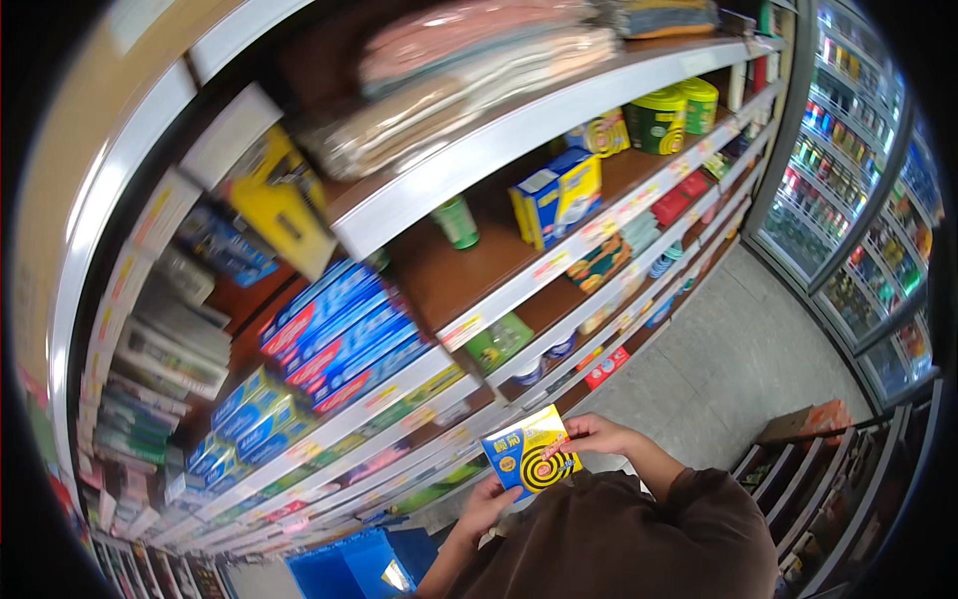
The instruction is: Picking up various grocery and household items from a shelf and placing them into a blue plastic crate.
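Note:
A blue and yellow cardboard box of mosquito coils (533, 455), with a black-and-yellow spiral printed on its face, is held up in front of my chest. My left hand (485, 503) grips its lower left corner, thumb on the front. At the upper right edge my right hand (599, 436) pinches it between thumb and fingers. The back of the box is hidden. On the brown shelf ahead stand similar blue and yellow boxes (557, 196), with a green can (456, 223) to their left and dark green tubs with yellow-green lids (658, 120) farther right.
Stacked Colgate toothpaste boxes (344, 337) fill the shelf at left. Plastic-wrapped textiles (479, 67) lie on the upper shelf. A blue bin (337, 565) is on the floor at lower left. Glass-door drink coolers (838, 150) line the far right, beyond the grey tiled floor (703, 337).

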The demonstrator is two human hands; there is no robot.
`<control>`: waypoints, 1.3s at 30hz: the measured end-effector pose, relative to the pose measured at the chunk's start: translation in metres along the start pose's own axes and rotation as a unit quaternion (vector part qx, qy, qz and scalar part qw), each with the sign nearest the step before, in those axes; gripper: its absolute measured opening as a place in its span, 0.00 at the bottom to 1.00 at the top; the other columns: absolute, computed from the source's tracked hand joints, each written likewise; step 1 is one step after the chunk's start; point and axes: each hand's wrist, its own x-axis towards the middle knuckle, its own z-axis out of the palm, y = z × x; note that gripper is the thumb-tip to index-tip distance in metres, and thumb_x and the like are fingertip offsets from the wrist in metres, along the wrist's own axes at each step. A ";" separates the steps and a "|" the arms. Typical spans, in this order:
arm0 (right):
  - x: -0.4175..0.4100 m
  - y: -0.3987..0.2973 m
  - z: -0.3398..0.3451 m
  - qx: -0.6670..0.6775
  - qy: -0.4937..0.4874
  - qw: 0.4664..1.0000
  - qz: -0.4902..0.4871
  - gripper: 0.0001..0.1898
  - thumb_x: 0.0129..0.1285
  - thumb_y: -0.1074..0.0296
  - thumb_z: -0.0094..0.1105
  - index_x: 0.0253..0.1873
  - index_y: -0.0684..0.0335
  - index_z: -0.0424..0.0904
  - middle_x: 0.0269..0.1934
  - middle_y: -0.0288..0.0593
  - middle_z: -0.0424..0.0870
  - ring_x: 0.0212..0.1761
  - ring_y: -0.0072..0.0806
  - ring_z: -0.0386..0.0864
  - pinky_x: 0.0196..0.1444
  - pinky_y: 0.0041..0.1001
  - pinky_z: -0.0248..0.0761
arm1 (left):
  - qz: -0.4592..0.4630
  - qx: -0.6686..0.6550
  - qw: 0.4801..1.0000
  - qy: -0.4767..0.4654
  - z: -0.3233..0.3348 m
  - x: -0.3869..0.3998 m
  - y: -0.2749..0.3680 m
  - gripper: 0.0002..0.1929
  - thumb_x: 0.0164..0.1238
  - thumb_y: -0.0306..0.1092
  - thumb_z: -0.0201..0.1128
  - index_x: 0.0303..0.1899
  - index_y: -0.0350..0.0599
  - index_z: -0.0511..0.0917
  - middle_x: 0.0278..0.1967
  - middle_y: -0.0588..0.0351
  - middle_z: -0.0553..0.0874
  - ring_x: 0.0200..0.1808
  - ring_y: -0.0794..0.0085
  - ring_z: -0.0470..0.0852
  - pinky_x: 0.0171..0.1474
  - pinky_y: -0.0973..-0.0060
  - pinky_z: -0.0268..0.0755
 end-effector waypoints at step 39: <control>0.066 -0.334 -0.184 -0.408 0.528 0.598 -0.444 0.53 0.37 0.49 0.83 0.65 0.76 0.65 0.54 0.54 0.73 0.53 0.40 0.73 0.61 0.37 0.67 | 0.019 0.453 0.884 0.110 0.054 0.000 -0.045 0.32 0.63 0.46 0.67 0.65 0.45 0.68 0.53 0.47 0.85 0.50 0.56 0.86 0.53 0.61 0.78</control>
